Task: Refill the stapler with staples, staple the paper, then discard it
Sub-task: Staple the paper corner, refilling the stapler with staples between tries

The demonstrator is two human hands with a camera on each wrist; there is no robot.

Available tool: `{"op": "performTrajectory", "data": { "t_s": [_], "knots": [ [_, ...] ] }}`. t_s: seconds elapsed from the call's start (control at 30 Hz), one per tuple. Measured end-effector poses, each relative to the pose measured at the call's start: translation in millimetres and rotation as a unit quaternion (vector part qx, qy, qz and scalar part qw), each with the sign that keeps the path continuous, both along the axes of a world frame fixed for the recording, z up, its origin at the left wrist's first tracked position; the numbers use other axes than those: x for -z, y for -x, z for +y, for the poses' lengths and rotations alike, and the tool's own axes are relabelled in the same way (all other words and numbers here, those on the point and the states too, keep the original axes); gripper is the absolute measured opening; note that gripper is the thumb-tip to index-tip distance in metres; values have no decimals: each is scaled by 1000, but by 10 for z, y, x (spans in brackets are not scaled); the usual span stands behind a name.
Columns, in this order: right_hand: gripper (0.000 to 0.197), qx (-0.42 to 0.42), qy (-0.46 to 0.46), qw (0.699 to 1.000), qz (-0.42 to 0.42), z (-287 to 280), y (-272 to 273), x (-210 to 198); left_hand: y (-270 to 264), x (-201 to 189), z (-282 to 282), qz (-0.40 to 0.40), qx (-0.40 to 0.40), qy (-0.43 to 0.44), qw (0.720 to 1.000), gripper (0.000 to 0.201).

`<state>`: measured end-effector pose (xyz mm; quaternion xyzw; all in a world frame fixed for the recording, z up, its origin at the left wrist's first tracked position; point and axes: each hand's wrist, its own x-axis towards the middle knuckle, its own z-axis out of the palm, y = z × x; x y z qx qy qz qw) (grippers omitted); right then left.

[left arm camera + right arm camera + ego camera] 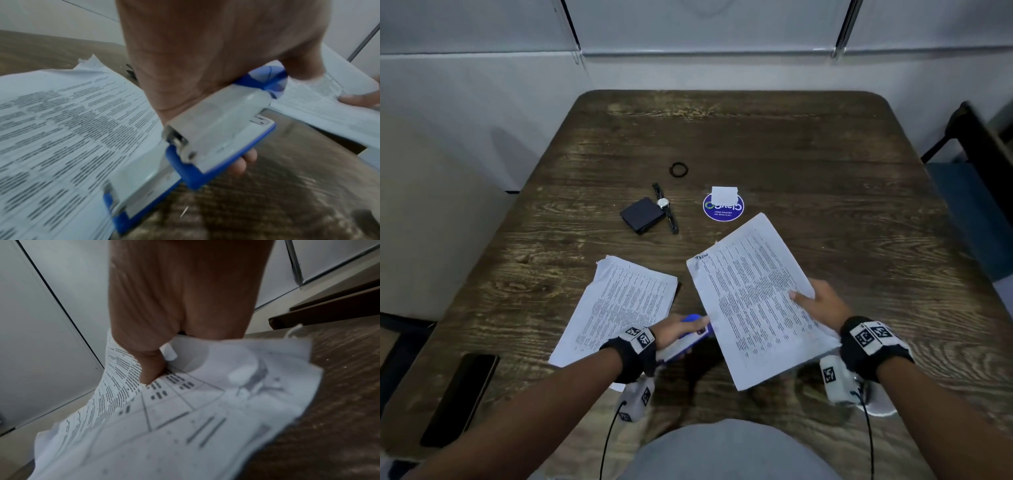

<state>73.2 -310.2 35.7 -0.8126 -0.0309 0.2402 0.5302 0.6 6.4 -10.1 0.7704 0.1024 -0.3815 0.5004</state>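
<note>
L hand point(677, 329) grips stapler point(218, 129); R hand point(822, 301) pinches paper point(750, 298).

I sit at an office-like desk: a dark wooden table point(722, 137) against white partition panels point(482, 102), printed papers point(619, 301) and a stapler point(216, 129) before me.

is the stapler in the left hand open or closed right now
Closed. In the left wrist view the stapler has its top arm down against the base, with the left hand gripping it.
</note>
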Motion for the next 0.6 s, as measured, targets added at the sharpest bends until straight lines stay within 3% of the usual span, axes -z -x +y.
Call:
{"op": "performTrajectory", "data": {
  "t_s": [0.07,0.23,0.3,0.4,0.5,0.6],
  "knots": [
    [19,-5,-2,1000,-1,14,5,-9,-56,-183,-60,-11,-71,-3,997,78],
    [25,-8,-20,1000,-18,125,45,-61,-179,-493,-236,-79,-108,-174,976,78],
    [25,0,-34,999,-30,164,67,-96,-171,-514,-255,-113,-86,-235,962,68],
    [23,7,-46,998,-31,195,86,-144,-162,-493,-259,-176,-2,-343,923,38],
    [21,12,-43,998,-32,196,97,-145,-108,-490,-294,-198,58,-417,885,26],
    [21,5,-36,999,-34,175,109,-130,-60,-464,-318,-195,89,-428,878,24]
  ]
}}
